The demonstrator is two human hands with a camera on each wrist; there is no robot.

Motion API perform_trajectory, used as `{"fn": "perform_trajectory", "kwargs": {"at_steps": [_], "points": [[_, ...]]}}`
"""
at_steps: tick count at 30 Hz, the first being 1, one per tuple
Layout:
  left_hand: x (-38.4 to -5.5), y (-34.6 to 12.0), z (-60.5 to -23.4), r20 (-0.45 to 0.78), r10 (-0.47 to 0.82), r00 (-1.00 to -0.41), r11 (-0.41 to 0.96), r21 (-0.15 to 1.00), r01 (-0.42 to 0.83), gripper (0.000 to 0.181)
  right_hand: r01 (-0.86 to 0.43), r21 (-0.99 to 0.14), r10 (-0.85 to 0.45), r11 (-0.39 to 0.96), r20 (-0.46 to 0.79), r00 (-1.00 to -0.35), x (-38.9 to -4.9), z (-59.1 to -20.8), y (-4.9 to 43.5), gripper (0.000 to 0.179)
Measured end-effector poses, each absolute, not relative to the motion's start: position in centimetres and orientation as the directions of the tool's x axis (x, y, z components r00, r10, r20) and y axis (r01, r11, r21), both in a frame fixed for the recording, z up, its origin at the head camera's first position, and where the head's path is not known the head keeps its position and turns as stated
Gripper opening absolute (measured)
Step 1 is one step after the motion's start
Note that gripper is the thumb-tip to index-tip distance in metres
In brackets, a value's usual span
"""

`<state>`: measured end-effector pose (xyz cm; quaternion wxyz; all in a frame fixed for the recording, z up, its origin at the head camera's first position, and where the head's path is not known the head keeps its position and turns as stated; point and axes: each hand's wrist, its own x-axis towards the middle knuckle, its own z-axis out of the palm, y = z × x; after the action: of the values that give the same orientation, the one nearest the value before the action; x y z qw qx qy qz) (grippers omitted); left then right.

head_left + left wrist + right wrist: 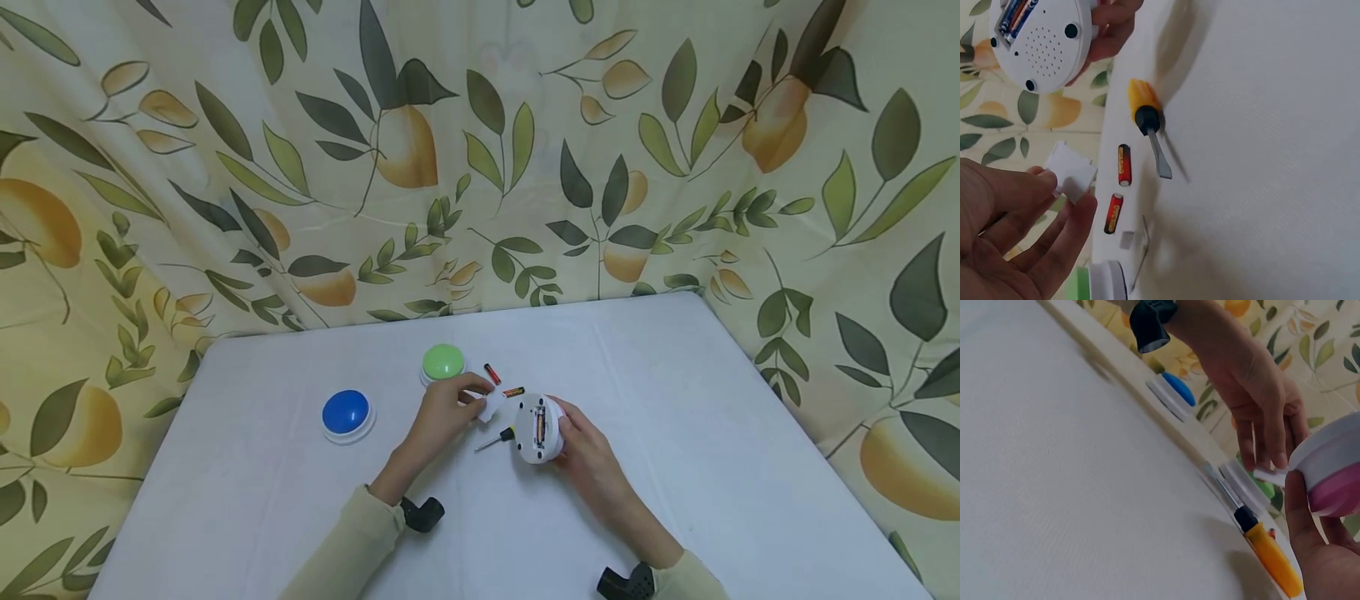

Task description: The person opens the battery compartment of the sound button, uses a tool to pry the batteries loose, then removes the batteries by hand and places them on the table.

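Right hand [588,450] is gripping the white-and-pink button unit [527,443] over the table [675,417], thumb and fingers curling round its side, battery bay [541,425] showing uncovered; screwdriver [507,434] is lying at the unit's 9 o'clock. Left hand [448,408] is pinching the small white cover [491,407], thumb against fingers, at 10. Farther out, blue button [347,412] is sitting at 9, two red batteries [492,374] are lying around 11, green button [443,362] is sitting at 10.
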<state>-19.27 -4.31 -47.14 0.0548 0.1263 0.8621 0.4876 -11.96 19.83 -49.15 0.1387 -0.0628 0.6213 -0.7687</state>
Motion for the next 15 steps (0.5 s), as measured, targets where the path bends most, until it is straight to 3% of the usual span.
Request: {"fn": "perform_trajectory", "kwargs": {"at_steps": [15], "points": [[-22.0, -0.4, -46.9, 0.033, 0.436, -0.9, 0.549, 0.783, 0.294, 0.027, 0.11, -0.969, -0.266, -0.223, -0.048, -0.963, -10.6, -49.2, 22.2, 0.047]]}}
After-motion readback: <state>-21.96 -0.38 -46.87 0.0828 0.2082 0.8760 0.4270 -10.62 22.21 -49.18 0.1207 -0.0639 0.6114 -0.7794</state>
